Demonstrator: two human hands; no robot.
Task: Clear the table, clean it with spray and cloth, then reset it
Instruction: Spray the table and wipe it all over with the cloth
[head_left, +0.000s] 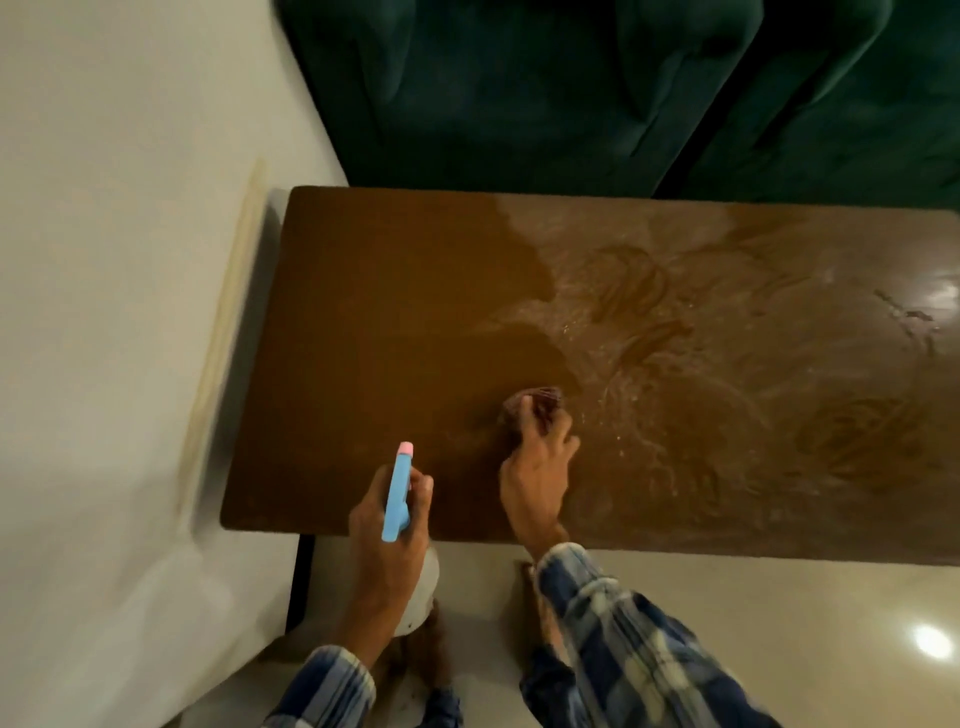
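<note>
A brown wooden table (395, 291) fills the middle of the head view. Its right half is wet and streaked with smeared spray, its left half looks dry. My right hand (537, 462) grips a bunched brownish cloth (535, 402) and holds it down on the tabletop at the border between dry and wet. My left hand (387, 525) holds a spray bottle (397, 491) with a light blue head and pink nozzle over the table's near edge; the white body of the bottle shows below my hand.
A dark green sofa (571, 88) stands against the table's far edge. A white wall (104, 312) runs along the left, close to the table's left end. Glossy pale floor (779, 613) lies beneath the near edge, with a light reflection.
</note>
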